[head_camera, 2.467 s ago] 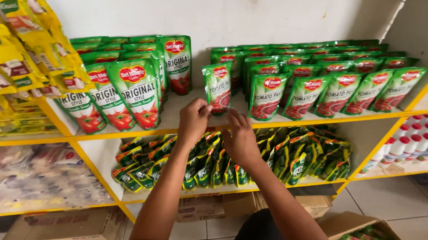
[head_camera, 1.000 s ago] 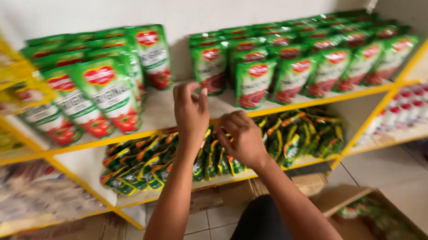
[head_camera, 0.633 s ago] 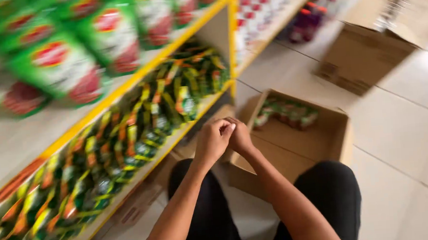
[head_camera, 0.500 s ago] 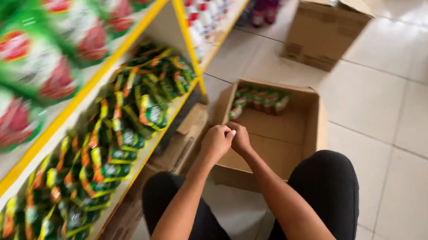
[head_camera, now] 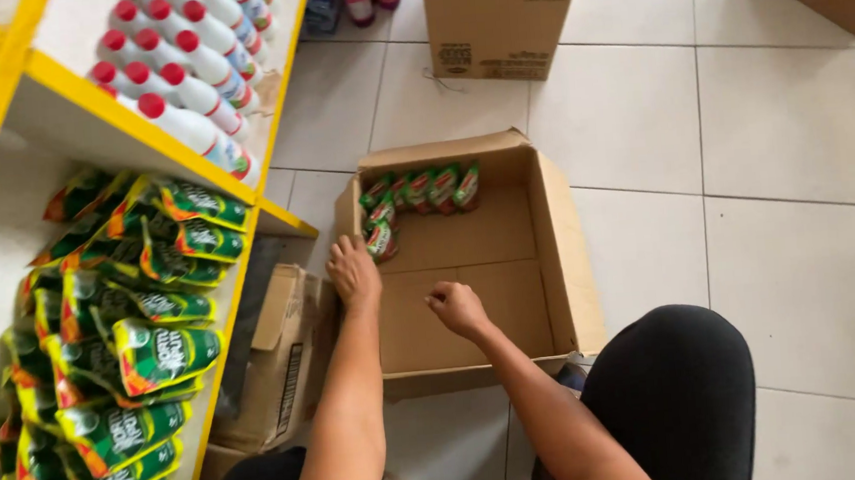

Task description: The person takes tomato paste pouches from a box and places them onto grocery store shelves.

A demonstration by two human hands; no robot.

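Brown cardboard box (head_camera: 549, 262) on the floor, few green-red sauce pouches (head_camera: 414, 193) left along its far wall; left hand (head_camera: 353, 272) reaching, loosely open, nearly touching one, right hand (head_camera: 457, 308) empty, half-curled; next, probably a grasp.

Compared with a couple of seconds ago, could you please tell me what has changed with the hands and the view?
Both hands came down from the upper shelf of green pouches. The left hand now rests at the edge of the open cardboard box on the floor, close to the green pouches in it; the right hand hovers over the box's bare bottom. Neither holds anything. The view swung down to the floor. The shelf pouches stayed in place.
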